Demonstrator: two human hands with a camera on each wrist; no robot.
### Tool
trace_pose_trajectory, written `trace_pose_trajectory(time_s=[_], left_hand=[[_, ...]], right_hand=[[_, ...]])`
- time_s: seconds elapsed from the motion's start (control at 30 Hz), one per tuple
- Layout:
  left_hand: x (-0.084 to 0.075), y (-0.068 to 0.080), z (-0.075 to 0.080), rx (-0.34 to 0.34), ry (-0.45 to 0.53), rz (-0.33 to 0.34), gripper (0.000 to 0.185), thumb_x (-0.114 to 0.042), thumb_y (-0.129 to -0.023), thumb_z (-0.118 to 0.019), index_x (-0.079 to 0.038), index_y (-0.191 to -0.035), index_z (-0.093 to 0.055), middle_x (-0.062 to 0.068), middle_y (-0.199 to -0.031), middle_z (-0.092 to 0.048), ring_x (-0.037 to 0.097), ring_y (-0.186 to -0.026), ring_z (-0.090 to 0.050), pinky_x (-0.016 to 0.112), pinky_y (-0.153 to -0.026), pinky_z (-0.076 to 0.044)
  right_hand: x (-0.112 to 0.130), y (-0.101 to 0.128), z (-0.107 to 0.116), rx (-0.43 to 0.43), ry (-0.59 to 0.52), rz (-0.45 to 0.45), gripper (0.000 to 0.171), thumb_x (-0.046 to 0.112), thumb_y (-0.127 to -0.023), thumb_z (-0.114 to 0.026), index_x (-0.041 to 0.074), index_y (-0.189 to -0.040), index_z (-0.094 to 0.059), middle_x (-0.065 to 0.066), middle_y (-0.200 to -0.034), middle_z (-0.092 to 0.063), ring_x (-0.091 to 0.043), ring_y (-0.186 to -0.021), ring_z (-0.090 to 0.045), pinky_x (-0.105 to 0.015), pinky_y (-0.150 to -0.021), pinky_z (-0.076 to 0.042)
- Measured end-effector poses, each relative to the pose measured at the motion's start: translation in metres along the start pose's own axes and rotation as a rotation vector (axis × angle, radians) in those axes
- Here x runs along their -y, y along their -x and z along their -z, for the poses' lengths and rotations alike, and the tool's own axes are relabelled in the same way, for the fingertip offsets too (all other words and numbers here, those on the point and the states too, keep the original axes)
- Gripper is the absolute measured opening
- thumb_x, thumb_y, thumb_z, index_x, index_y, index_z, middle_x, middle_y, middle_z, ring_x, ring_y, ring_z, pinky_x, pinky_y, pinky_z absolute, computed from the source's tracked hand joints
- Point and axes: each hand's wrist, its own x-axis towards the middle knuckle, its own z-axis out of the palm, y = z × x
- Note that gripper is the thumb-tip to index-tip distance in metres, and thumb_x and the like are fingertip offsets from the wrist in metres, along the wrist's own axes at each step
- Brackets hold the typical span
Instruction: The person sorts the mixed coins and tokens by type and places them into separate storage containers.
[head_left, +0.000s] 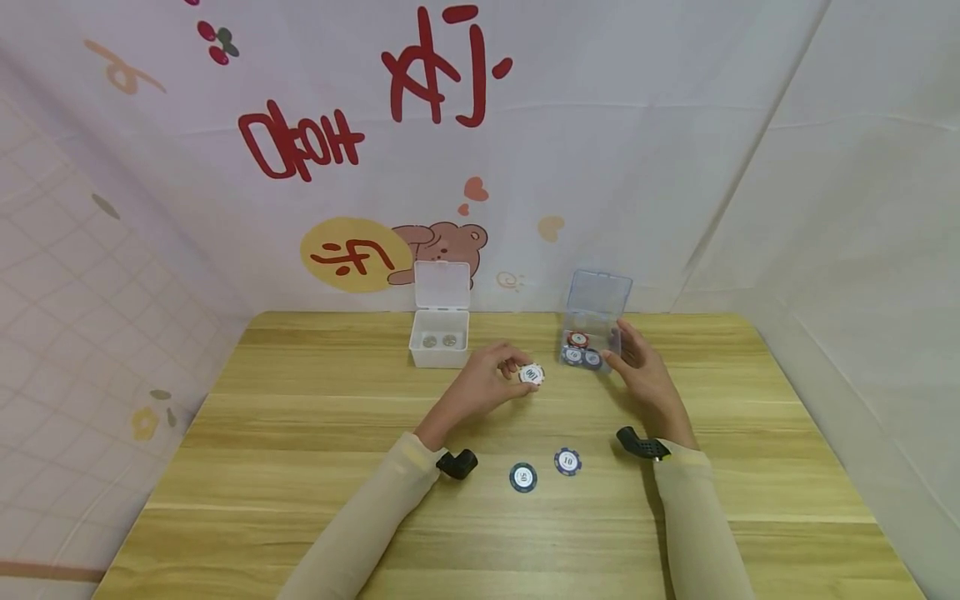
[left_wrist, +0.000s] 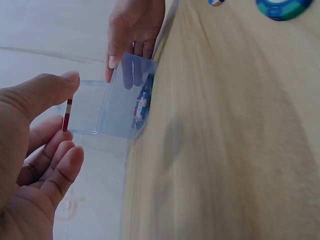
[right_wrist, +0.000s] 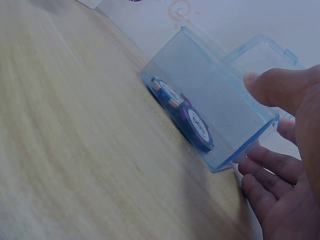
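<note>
Between thumb and fingers, my left hand point(head_left: 487, 379) pinches a white poker chip point(head_left: 532, 375) marked 100. The left wrist view shows that chip point(left_wrist: 67, 115) edge-on, with red and white bands. My right hand point(head_left: 647, 373) holds the right side of a clear bluish plastic box point(head_left: 592, 321), its thumb at the front rim and fingers along the side. The box's lid stands raised at the back. Inside lie a red chip point(head_left: 577, 339), a chip marked 10 point(head_left: 573, 357) and a purple chip point(right_wrist: 196, 127). The held chip is left of the box, apart from it.
A white box point(head_left: 438, 357) with its lid up stands left of my left hand, two silvery round pieces inside. Nearer me on the wooden table point(head_left: 315, 467) lie a green-edged chip point(head_left: 523, 477) marked 50 and a blue chip point(head_left: 567, 461) marked 10. A printed curtain point(head_left: 637, 167) hangs behind.
</note>
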Motion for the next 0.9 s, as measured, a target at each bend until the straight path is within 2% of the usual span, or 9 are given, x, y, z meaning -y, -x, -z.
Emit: trace_pose_trajectory(time_s=[0.13, 0.2, 0.27, 0.4, 0.63, 0.9], left_hand=[[-0.003, -0.008, -0.001, 0.003, 0.005, -0.007, 0.035, -0.028, -0.083, -0.087, -0.015, -0.113, -0.074, 0.000, -0.097, -0.063, 0.017, -0.088, -0.061, 0.022, -0.075, -0.051], [-0.003, -0.013, -0.002, -0.001, 0.005, -0.024, 0.035, -0.028, -0.083, -0.087, -0.014, -0.113, -0.074, 0.003, -0.098, -0.064, 0.019, -0.088, -0.062, 0.023, -0.075, -0.051], [-0.005, -0.017, -0.002, -0.003, 0.006, -0.036, 0.035, -0.029, -0.083, -0.087, -0.014, -0.113, -0.075, 0.003, -0.098, -0.064, 0.020, -0.088, -0.062, 0.023, -0.075, -0.051], [-0.007, -0.025, -0.005, -0.012, -0.004, -0.060, 0.036, -0.029, -0.083, -0.087, -0.014, -0.114, -0.075, 0.003, -0.098, -0.065, 0.020, -0.088, -0.063, 0.023, -0.076, -0.051], [-0.015, -0.037, -0.008, -0.006, 0.012, -0.052, 0.037, -0.028, -0.084, -0.087, -0.012, -0.115, -0.075, 0.002, -0.098, -0.064, 0.016, -0.088, -0.060, 0.022, -0.076, -0.051], [-0.023, -0.052, -0.014, -0.014, 0.009, -0.095, 0.035, -0.024, -0.085, -0.086, -0.009, -0.114, -0.074, 0.001, -0.099, -0.064, 0.022, -0.090, -0.063, 0.019, -0.076, -0.050]], right_hand=[[-0.001, -0.001, -0.001, 0.000, 0.004, 0.009, 0.079, 0.026, -0.103, -0.064, 0.013, -0.165, -0.018, -0.026, -0.165, -0.030, -0.047, -0.150, -0.032, -0.060, -0.122, -0.027], [-0.009, -0.004, 0.000, -0.005, 0.009, 0.018, 0.080, 0.030, -0.102, -0.065, 0.016, -0.166, -0.019, -0.024, -0.165, -0.031, -0.046, -0.150, -0.034, -0.059, -0.121, -0.027], [-0.008, -0.004, 0.000, -0.005, 0.003, 0.020, 0.079, 0.026, -0.103, -0.064, 0.015, -0.166, -0.019, -0.025, -0.165, -0.031, -0.047, -0.150, -0.034, -0.059, -0.121, -0.027], [0.000, 0.000, 0.000, 0.003, -0.008, 0.017, 0.077, 0.018, -0.103, -0.063, 0.011, -0.165, -0.018, -0.028, -0.164, -0.029, -0.049, -0.150, -0.031, -0.060, -0.122, -0.026], [0.026, 0.010, -0.001, 0.024, -0.001, 0.007, 0.075, 0.011, -0.103, -0.061, 0.002, -0.164, -0.017, -0.033, -0.162, -0.028, -0.052, -0.149, -0.031, -0.061, -0.121, -0.026], [0.026, 0.009, -0.001, 0.020, -0.009, 0.006, 0.077, 0.013, -0.103, -0.061, 0.004, -0.164, -0.016, -0.032, -0.163, -0.028, -0.053, -0.149, -0.031, -0.062, -0.120, -0.025]])
